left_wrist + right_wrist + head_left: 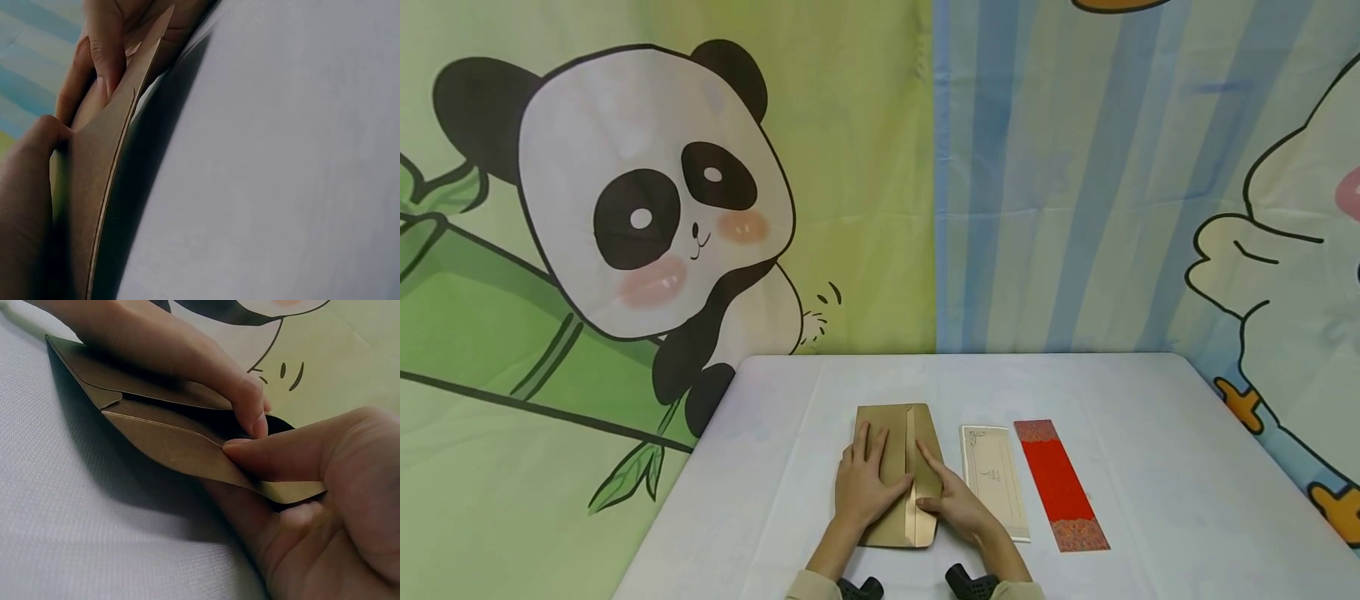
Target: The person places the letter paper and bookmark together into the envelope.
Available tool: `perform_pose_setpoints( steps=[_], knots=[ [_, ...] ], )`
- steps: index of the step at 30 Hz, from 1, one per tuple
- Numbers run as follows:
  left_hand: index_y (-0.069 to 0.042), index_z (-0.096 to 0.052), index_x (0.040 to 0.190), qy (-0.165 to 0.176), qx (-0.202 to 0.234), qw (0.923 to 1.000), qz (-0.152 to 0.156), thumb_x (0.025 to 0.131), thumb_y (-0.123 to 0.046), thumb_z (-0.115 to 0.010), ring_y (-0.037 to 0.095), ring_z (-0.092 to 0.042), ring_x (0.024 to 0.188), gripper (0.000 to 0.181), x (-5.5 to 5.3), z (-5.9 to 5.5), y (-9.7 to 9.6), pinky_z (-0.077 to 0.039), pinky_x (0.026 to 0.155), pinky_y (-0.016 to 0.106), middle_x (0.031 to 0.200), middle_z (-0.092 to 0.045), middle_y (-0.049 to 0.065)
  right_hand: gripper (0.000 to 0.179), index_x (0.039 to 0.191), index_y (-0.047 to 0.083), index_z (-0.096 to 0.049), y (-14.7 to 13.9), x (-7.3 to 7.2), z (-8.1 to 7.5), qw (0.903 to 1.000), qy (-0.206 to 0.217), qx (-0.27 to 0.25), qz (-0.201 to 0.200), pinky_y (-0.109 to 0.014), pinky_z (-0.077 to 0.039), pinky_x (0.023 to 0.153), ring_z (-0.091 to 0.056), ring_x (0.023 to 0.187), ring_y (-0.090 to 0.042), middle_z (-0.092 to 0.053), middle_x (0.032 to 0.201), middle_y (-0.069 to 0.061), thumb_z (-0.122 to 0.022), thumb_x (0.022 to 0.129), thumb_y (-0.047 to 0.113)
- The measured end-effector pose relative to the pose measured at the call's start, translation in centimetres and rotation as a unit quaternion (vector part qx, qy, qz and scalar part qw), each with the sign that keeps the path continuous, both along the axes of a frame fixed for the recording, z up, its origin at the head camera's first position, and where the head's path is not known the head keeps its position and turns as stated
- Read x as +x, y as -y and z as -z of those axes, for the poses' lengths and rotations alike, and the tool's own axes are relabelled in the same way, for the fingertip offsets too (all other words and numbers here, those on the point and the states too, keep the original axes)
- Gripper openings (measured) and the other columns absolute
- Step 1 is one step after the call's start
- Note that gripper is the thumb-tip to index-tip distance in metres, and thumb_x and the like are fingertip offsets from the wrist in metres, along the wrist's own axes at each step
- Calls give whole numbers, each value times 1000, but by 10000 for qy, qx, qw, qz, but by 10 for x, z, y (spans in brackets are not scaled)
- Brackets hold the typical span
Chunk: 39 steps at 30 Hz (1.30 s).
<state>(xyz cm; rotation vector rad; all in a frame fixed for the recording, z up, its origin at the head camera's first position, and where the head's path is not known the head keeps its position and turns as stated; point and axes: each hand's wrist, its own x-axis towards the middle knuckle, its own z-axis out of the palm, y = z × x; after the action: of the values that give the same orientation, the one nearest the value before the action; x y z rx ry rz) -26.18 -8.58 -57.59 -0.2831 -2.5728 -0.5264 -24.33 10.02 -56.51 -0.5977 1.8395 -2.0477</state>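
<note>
A brown kraft paper envelope (891, 417) lies on the white table with a lengthwise folded strip along its right half. My left hand (867, 487) rests on its left part with fingers spread, the thumb reaching across to the fold. On the right side, my right hand (964, 507) pinches the paper's edge, thumb on top and fingers underneath. The right wrist view shows the envelope's flap (178, 447) lifted at that edge, leaving a dark gap under the upper layer. In the left wrist view the brown paper (103, 165) bends up off the table.
A cream card with a thin printed border (992, 475) lies just right of the envelope. Farther right is a red strip with patterned ends (1060, 483). The white table (1187, 467) stands before cartoon cloth, and black wrist devices (970, 582) sit at both wrists.
</note>
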Motion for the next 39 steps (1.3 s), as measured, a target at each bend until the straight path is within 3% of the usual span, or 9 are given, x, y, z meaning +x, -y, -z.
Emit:
perform_pose_setpoints(
  steps=[6,9,12,18,20,23,28,33,39],
  knots=[
    [-26,-35,144,199,-145,9993,-264,66,-79,-50,37,-41,114,96,-1,-2,-5,-38,84,47,150,-19,14,93,150,19,-13,-1,-2,0,9993,-215,285,83,-39,-20,105,2,136,-28,4,153,-11,-61,76,-10],
    [-27,-34,144,239,-137,9991,-307,65,-78,-51,37,-41,114,96,-2,-2,-6,-38,84,47,151,-18,14,93,149,18,-13,-1,-2,0,9993,-251,258,71,-45,-10,106,5,136,-27,3,154,-10,-62,75,-11],
    [-26,-35,144,220,-115,9993,-293,67,-73,-55,36,-41,113,93,-1,-2,-6,-38,84,47,150,-19,15,94,150,18,-12,-2,-2,0,9996,-201,194,28,-43,-13,106,2,136,-26,3,153,-10,-61,75,-12],
    [-22,-40,142,63,24,9999,-152,68,-64,-60,37,-42,111,88,0,0,-4,-38,84,46,149,-22,15,93,150,18,-11,-1,-1,1,9998,-157,102,-5,-26,-32,99,-3,136,-29,5,153,-13,-59,76,-14],
    [-20,-43,140,-33,112,9999,-87,67,-61,-62,37,-43,109,86,0,0,-4,-38,83,46,149,-23,15,93,150,19,-12,-1,-1,1,9998,-158,105,-2,-28,-34,98,-3,136,-30,5,153,-13,-59,76,-14],
    [-18,-46,138,-177,204,9996,-72,65,-58,-65,34,-45,98,85,0,0,-3,-38,78,42,148,-26,14,94,150,19,-12,-1,-1,1,9997,-197,171,34,-37,-25,104,-1,136,-30,4,153,-12,-59,76,-13],
    [-20,-50,135,-278,222,9991,-212,60,-56,-68,24,-42,76,85,0,-3,-4,-35,55,28,146,-32,10,94,149,19,-13,-1,-2,1,9994,-237,220,93,-44,-7,107,3,137,-26,1,154,-9,-60,75,-13],
    [-26,-47,137,91,241,9985,-486,59,-58,-66,22,-43,74,86,3,-6,-5,-30,42,24,147,-31,3,94,149,19,-14,-1,-3,1,9995,-196,221,103,-45,-6,107,4,137,-25,1,154,-7,-60,75,-14],
    [-27,-47,137,259,301,9970,-663,61,-58,-64,24,-44,73,84,4,-4,-7,-31,41,27,144,-34,3,95,149,17,-13,0,-2,0,9990,-190,368,183,-44,-6,107,4,137,-26,2,153,-11,-61,74,-13]
  ],
)
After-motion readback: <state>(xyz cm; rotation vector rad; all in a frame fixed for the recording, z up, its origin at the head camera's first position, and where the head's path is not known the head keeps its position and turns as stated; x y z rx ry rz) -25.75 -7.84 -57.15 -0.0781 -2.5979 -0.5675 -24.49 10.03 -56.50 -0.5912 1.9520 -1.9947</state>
